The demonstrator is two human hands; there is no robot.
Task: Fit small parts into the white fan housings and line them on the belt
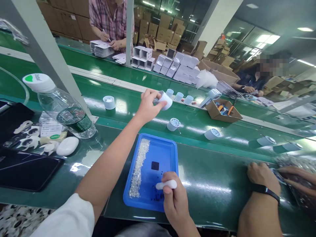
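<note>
Head view: the left hand (147,106) is stretched out to 12 o'clock over the green conveyor belt (217,123), its fingers closed around a small white cup (165,99). At least 7 similar cups (173,124) already sit along the belt, so the work looks well underway. The right hand (175,199) rests at the 6 o'clock edge of the blue tray (166,154), pinching a white applicator (166,185). Clear beads (139,166) lie piled at the tray's 9 o'clock side, on the desk (212,184).

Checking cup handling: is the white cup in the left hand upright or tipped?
Tipped: the white cup lies sideways in the left hand.
</note>
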